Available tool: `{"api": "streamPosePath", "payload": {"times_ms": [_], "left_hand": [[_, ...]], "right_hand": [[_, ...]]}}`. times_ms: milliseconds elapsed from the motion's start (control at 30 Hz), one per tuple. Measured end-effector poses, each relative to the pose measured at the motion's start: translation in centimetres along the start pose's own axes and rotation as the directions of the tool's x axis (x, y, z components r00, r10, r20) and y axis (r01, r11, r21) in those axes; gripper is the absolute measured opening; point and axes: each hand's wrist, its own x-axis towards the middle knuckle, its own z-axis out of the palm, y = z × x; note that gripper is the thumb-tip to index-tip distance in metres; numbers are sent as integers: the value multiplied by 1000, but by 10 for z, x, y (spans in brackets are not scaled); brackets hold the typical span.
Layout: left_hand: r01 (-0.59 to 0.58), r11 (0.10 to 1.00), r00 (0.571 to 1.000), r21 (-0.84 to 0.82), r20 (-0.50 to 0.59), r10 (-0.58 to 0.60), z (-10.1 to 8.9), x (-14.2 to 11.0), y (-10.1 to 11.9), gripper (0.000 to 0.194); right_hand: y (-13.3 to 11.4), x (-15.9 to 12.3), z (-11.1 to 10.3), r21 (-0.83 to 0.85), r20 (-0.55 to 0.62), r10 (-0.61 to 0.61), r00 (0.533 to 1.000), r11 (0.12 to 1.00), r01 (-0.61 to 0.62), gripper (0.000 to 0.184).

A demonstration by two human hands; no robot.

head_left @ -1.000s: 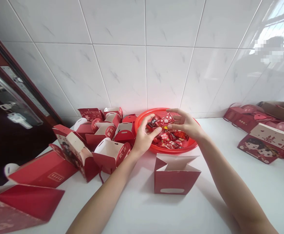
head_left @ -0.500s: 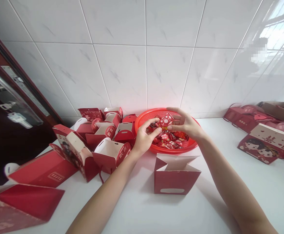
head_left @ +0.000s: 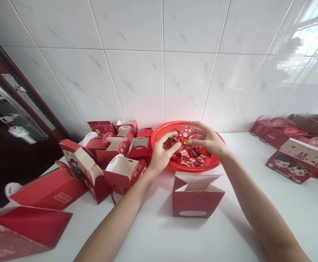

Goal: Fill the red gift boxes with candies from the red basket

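Note:
A red perforated plastic basket (head_left: 193, 169) holds several red-wrapped candies (head_left: 186, 154), some marked with white patterns. My left hand (head_left: 162, 153) reaches over its left rim, thumb and fingers closed around a wrapped candy (head_left: 175, 139) that is partly hidden. From the right comes my right hand (head_left: 208, 140), its fingers curved and apart above the candies. Its thumb is near a small gold-coloured piece between the two hands; contact is unclear. In front of the basket stands a red paper gift box (head_left: 197, 203), its top open and its pale inside showing.
Several red gift boxes (head_left: 123, 178) crowd the left side, some with open tops. At right, a box with cartoon faces (head_left: 292, 165) lies near more red boxes (head_left: 273, 133). White tiles (head_left: 137, 80) back the white counter (head_left: 153, 233). A dark door with keys (head_left: 21, 134) is at far left.
Both hands stay over the basket with only slight finger movement. The gold-coloured piece between them looks smaller and slightly shifted. The boxes have not moved.

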Motion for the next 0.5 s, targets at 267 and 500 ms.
{"api": "streamPosePath", "payload": {"times_ms": [267, 500], "left_hand": [[-3, 1000, 1000, -1, 12, 3, 0, 0, 2, 34], [-32, 999, 999, 1, 4, 32, -1, 0, 1, 32]], "right_hand": [[0, -1, -2, -42, 29, 31, 999, 999, -30, 69], [-3, -3, 0, -65, 41, -21, 999, 998, 24, 64]]}}
